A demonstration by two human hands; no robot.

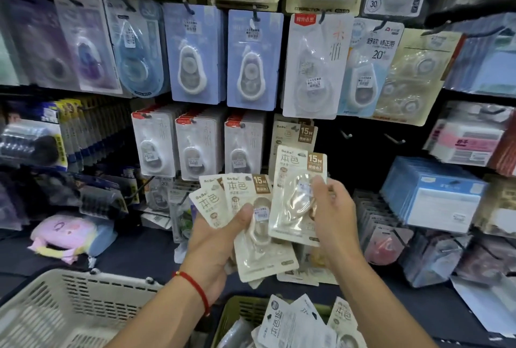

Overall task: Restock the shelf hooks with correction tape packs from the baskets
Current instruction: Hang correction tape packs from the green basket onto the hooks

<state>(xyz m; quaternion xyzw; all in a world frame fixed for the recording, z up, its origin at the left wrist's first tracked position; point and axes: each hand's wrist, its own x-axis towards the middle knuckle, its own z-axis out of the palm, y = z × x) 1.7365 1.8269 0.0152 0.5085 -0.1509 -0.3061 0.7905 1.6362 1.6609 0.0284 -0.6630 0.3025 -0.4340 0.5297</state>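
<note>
Shelf hooks (346, 134) crowded with blurred packs fill the background. At centre, a fan of packs (240, 202) is gripped by the left hand (220, 238); one pack (298, 194) is pinched by the right hand (332, 208). Baskets (83, 300) are cut off at the bottom.

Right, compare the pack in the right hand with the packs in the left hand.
The right hand pinches a single pack, held upright and higher; the left hand grips a fan of packs, several overlapping and splayed at tilts. The single pack shows its whole front; the fan's fronts partly cover each other. Both are the same cream cards with a brown 15M corner and a clear blister.
</note>
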